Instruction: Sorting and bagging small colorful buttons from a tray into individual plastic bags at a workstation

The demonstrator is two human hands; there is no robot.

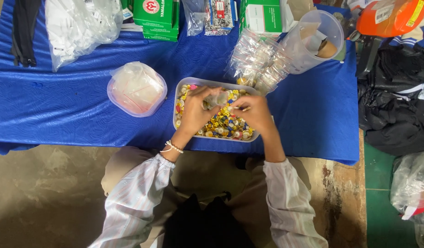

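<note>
A clear rectangular tub (177,98) full of small colourful buttons (223,124) sits on a blue cloth. Both hands are over it. My left hand (196,110) pinches a small clear plastic bag (217,98) above the buttons. My right hand (253,115) is beside it, fingers closed on the bag's other edge or on a button; I cannot tell which. A bead bracelet is on my left wrist.
A round lidded tub (136,89) with small bags stands left of the button tub. A pile of small clear bags (258,62) and a clear jug (315,39) lie behind it. Green boxes (157,18), a bag of white items (79,25) and dark clothes (395,101) surround the area.
</note>
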